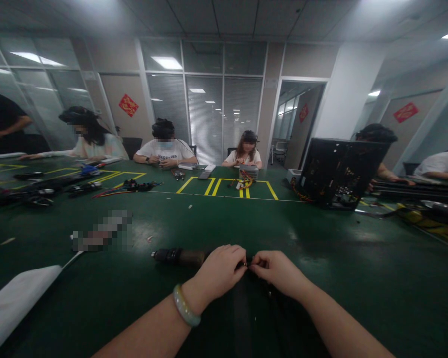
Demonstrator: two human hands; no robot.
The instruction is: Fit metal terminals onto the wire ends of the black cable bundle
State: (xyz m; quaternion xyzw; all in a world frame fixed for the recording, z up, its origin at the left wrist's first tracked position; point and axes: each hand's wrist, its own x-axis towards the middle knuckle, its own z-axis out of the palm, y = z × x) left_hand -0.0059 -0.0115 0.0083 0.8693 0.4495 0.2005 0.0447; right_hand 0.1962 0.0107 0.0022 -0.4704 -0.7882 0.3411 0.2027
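Observation:
My left hand [221,268], with a pale green bangle [185,306] on the wrist, is closed, its fingertips pinched together. Facing it, my right hand [278,271] is pinched too, and the fingertips of both almost meet. Something small and dark sits between them, too hidden to name. Just behind my left hand an electric screwdriver [179,256] lies on the green table [164,313], its bit end to the left. The hand covers the tool's right end. Below my right hand is a dark, thin, cable-like shape [271,294], hard to make out.
A white box-like object [22,303] lies at left, beside a blurred-out item [102,233]. Bundles of dark cables [130,186] are farther back. A black computer case [339,171] stands at right. Several people sit along the far side, one handling coloured wires [245,183].

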